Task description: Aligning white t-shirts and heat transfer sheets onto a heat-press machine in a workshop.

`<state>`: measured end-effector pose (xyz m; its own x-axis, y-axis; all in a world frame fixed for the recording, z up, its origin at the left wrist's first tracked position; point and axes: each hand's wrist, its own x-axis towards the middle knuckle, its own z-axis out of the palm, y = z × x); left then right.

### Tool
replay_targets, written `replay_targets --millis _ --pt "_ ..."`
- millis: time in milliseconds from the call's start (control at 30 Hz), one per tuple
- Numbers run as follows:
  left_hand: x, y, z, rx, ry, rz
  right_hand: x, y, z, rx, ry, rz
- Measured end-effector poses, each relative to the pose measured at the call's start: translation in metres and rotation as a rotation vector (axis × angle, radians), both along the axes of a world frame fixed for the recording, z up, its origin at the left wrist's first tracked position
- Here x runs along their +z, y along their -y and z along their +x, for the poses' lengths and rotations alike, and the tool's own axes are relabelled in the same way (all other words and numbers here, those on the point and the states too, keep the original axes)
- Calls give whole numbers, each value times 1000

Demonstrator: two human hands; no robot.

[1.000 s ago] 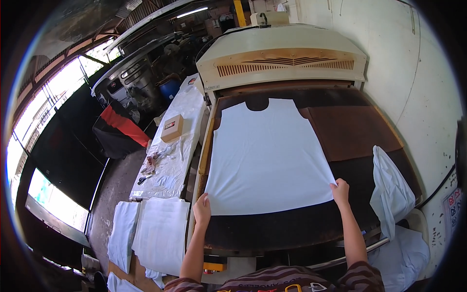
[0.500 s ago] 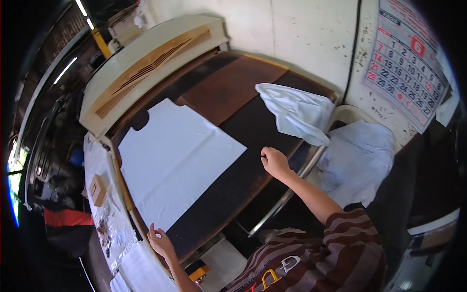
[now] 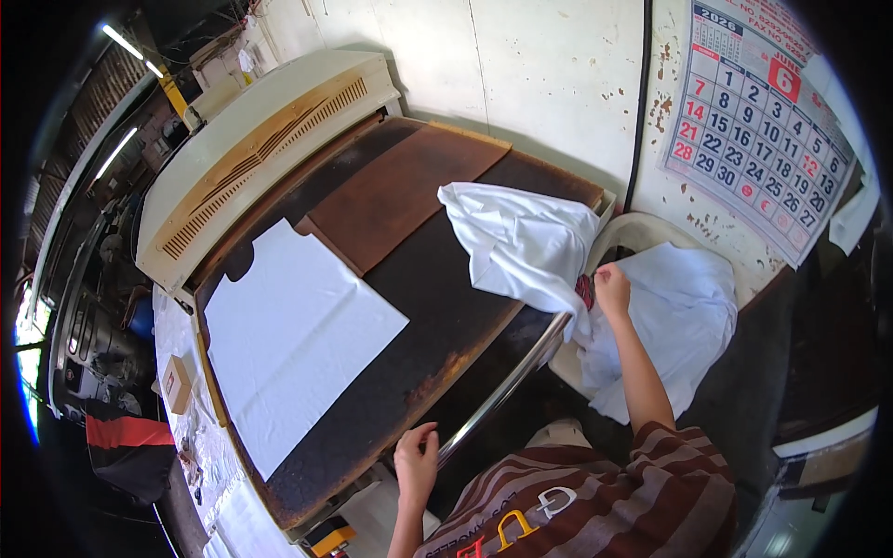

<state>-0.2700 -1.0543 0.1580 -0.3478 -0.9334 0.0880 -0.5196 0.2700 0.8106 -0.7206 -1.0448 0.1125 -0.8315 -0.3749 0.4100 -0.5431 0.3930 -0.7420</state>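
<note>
The right hand (image 3: 613, 290) hung at the near side of the bin, just beside the low end of the bunched cloth (image 3: 521, 237). Its fingers were curled in tight; whether they pinched anything I couldn't tell. A small dark red thing (image 3: 584, 291) showed between hand and cloth, too little of it to name. The left hand (image 3: 416, 465) was just off the front edge of the bed (image 3: 372, 400), near the metal bar (image 3: 507, 381), fingers loosely bent, a narrow gap by the thumb, nothing visible in them.

The bunched cloth lay on the bed's right front corner, its tail drooping past the edge toward the bin. It looked light, soft and floppy, hardly fragile but quick to crease; I'd have judged two corners or a hem the best hold. The flat panel (image 3: 298, 353) lay on the bed's left part, thin and limp too, better lifted by its near corners.

The pale bin (image 3: 651, 223) held a loose heap of bluish cloth (image 3: 684, 298), spilling over its near side. A cardboard box (image 3: 175, 384) stood at the far left; its contents didn't show.
</note>
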Motion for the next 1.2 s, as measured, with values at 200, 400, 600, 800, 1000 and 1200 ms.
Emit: replay_targets --millis 200,400,600,800,1000,1200 --pt "-37 19 -176 -127 163 163 -112 24 -177 -6 210 149" --pt "-78 61 -288 -52 131 655 -129 91 -199 253 686 -139" --pt "-57 71 -319 2 -754 1108 -109 67 -213 562 953 112" --pt "28 82 -283 35 -992 876 -76 40 -277 703 991 -107" --pt "149 130 -197 107 -1009 343 76 65 -300 937 1275 -573" --pt "286 157 -165 -51 -889 -147 275 121 -254 1164 858 -735"
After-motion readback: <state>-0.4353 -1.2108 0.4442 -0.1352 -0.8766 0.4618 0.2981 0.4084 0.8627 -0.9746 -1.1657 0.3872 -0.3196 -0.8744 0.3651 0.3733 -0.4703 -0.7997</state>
